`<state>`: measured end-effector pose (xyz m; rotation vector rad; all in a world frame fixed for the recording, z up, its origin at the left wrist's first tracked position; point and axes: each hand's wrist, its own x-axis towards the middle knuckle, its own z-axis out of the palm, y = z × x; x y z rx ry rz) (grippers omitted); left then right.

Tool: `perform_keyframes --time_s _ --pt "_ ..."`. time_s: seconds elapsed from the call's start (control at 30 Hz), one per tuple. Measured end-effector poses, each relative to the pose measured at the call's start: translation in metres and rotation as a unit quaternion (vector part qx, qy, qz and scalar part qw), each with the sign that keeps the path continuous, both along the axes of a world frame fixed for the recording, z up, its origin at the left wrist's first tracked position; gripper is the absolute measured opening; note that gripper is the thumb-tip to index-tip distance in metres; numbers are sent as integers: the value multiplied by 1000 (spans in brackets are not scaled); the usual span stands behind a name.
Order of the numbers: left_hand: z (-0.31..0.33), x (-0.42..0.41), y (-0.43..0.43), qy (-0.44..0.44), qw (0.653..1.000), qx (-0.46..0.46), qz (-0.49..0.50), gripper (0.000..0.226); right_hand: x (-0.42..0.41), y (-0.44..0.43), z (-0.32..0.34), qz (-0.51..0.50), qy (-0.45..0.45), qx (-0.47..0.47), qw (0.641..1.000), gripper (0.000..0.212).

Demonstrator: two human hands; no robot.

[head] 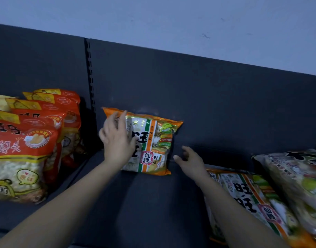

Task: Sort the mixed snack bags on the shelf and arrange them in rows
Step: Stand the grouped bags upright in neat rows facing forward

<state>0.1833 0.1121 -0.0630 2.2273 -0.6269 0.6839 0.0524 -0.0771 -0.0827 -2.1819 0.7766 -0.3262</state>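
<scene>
An orange and white rice-cracker bag [151, 144] stands upright against the dark back panel of the shelf. My left hand [116, 138] lies flat on its left front with straight fingers reaching its top edge. Just right of the bag's lower corner, my right hand [189, 158] hovers with relaxed, spread fingers and holds nothing. A second orange rice-cracker bag [250, 199] lies flat on the shelf under my right forearm. A row of red bun-snack bags [28, 145] stands upright at the left.
A pale bag with green print [300, 183] lies at the far right, overlapping the flat orange bag. The dark shelf board [144, 203] shows between the bags. A slotted upright post [90, 76] divides the back panel.
</scene>
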Motion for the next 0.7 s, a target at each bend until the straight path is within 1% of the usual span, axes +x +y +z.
perform_keyframes --time_s 0.03,0.1,0.2,0.27,0.33,0.4,0.47,0.5,0.53,0.57,0.6,0.63,0.7 --pt "5 -10 -10 -24 999 4 -33 68 -11 -8 2 -12 -1 -30 999 62" --pt "11 -29 -33 -16 995 27 -98 52 -36 -24 7 -39 1 -88 995 58" --pt "5 -61 -69 32 980 80 -180 46 -77 -49 11 -83 33 -150 985 57" --pt "-2 -85 -88 92 963 122 -223 48 -106 -63 11 -119 85 -152 978 59" --pt "-11 -106 -104 159 937 187 -249 53 -130 -75 8 -146 137 -142 969 61" --pt "-18 -123 -117 226 904 233 -278 54 -150 -80 6 -152 160 -120 968 56" --pt "-22 -137 -127 289 870 261 -302 53 -165 -83 0 -151 166 -93 970 45" --pt "-24 -144 -131 315 854 279 -305 52 -170 -85 -3 -155 178 -81 968 44" --pt "-25 -151 -134 345 839 286 -308 51 -175 -87 -7 -165 199 -73 963 50" --pt "-27 -158 -137 383 827 274 -308 52 -179 -91 -12 -172 217 -68 959 58" --pt "-29 -163 -140 426 816 241 -309 54 -182 -94 -15 -177 231 -71 954 65" --pt "-32 -167 -141 471 804 195 -306 51 -184 -96 -17 -179 235 -73 953 68" --pt "-36 -172 -143 539 783 104 -292 30 -188 -95 -9 -177 234 -72 953 60"
